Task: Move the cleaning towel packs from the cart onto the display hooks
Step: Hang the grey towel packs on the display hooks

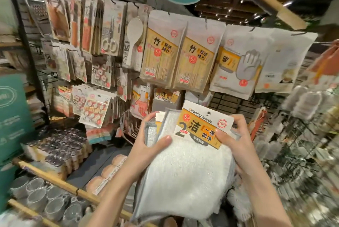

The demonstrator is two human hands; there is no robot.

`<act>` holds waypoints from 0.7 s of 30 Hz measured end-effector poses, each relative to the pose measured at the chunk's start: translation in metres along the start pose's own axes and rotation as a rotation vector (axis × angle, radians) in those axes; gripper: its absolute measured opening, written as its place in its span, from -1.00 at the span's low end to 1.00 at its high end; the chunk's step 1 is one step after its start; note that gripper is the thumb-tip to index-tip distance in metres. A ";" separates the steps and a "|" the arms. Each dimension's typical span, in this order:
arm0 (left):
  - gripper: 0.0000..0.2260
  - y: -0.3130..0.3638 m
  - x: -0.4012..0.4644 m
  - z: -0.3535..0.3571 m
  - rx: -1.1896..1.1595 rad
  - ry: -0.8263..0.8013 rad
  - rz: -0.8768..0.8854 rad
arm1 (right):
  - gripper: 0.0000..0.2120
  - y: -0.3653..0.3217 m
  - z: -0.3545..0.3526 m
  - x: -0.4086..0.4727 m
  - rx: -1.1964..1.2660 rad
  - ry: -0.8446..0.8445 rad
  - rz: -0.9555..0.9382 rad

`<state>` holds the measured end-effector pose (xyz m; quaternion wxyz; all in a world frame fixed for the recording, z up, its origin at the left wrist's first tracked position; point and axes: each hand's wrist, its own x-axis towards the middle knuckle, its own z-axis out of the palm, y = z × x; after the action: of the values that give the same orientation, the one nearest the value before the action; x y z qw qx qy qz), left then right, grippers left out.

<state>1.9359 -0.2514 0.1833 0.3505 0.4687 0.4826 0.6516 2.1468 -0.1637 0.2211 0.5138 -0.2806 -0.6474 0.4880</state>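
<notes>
A stack of cleaning towel packs (185,168) sits between both hands in front of the display. The front pack is a white fluffy towel with a grey border and an orange-and-white header card reading "Cleaning towels". My left hand (152,135) grips the stack's left edge, thumb across the towel. My right hand (236,140) pinches the header card's right side and holds the stack from behind. One more towel pack (166,95) hangs on a lower hook just behind the stack. The cart is out of view.
Hanging above are bamboo stick packs (161,52), a glove pack (236,61), a rice paddle (134,38) and kitchen tools (88,25). Glass cups (45,201) and boxed goods (60,149) fill the left shelves. Wire racks with brushes (300,135) stand on the right.
</notes>
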 end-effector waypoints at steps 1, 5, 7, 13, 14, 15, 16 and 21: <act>-0.43 0.001 0.002 0.005 0.013 -0.004 0.002 | -0.65 -0.004 -0.006 -0.001 0.030 0.004 0.014; -0.37 0.001 0.005 0.028 0.024 -0.039 -0.004 | -0.66 -0.006 -0.037 0.001 0.105 -0.024 0.017; -0.42 0.003 0.006 0.041 0.010 -0.048 0.016 | -0.67 -0.002 -0.048 0.004 0.087 0.032 -0.014; -0.34 0.000 0.008 0.071 0.035 -0.052 0.042 | -0.67 0.001 -0.080 0.009 0.059 0.015 -0.027; -0.27 -0.003 0.008 0.073 0.040 -0.048 0.030 | -0.60 0.001 -0.084 0.009 0.055 -0.015 -0.019; -0.24 -0.006 0.008 0.075 0.044 -0.049 0.013 | -0.52 0.001 -0.087 0.010 0.055 -0.031 0.001; -0.22 -0.008 0.008 0.077 0.040 -0.055 0.001 | -0.46 0.001 -0.090 0.012 0.059 -0.042 0.015; -0.23 -0.019 0.019 0.082 -0.042 -0.084 -0.110 | -0.45 0.009 -0.097 0.021 0.064 -0.018 0.059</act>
<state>2.0075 -0.2036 0.1778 0.4155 0.4611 0.4785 0.6211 2.2301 -0.1093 0.2205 0.5019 -0.2786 -0.6276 0.5258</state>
